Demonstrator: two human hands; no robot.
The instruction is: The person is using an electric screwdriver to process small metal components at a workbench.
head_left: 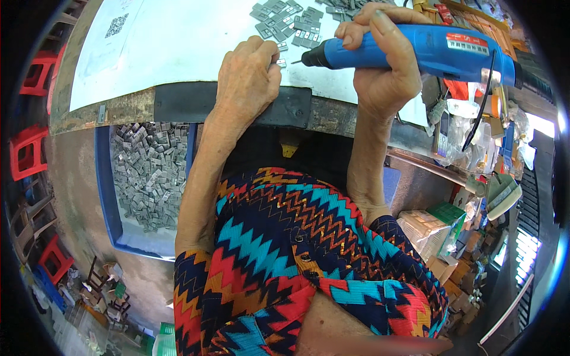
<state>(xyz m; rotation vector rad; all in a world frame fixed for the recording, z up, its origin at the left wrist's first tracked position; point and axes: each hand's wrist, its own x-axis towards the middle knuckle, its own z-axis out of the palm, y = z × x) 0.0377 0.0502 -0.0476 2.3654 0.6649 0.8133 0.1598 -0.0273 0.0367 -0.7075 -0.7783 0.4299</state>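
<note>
My right hand (389, 65) is wrapped around a blue electric screwdriver (436, 50) with a black nose. It lies nearly level above the white-topped table, and its thin bit points left toward my left hand (249, 77). The fingers of my left hand are curled and pressed together at a small grey rectangular piece (281, 63), which sits just short of the bit's tip. Part of that piece is hidden by the fingers. Beyond them, several like grey pieces (306, 26) lie spread on the white sheet (178, 53), some with light and red marks.
A blue-rimmed bin (107, 196) heaped with grey pieces (148, 172) stands below the table edge at left. Black padding (184, 102) covers part of that edge. Red stools (28, 153) are at far left. Plastic bags (475, 133) and boxes crowd the right side. A cord hangs from the screwdriver.
</note>
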